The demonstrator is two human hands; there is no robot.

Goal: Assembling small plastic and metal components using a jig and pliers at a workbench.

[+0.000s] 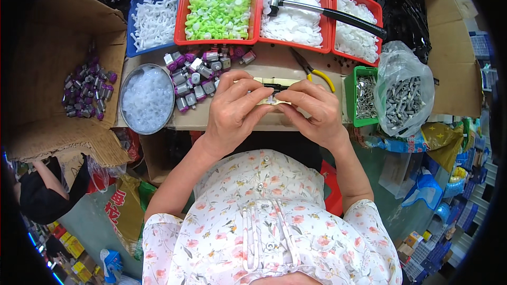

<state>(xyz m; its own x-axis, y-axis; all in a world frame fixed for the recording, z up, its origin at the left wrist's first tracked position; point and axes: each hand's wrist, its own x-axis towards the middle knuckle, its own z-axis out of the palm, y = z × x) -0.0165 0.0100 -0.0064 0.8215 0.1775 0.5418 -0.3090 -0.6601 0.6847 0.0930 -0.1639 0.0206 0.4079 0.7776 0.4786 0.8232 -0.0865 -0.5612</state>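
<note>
My left hand [231, 110] and my right hand [317, 108] meet over the near middle of the workbench, fingertips pinched together. Between them is a small black part [273, 87] with a whitish piece at its near side, partly hidden by my fingers. Behind and under it shows a cream-coloured block [282, 81]. A pile of small grey motors with purple ends [193, 79] lies just left of my left hand. Beyond my right hand are pliers with yellow handles [319, 76].
Along the back stand a blue tray [130, 31] of white pins, a red tray [179, 21] of green pieces and two red trays of white parts. A hammer [338, 16] rests across these. Metal parts fill a green box [349, 100] and a plastic bag [388, 74]. At left are a round tin [122, 95] and a carton [42, 26].
</note>
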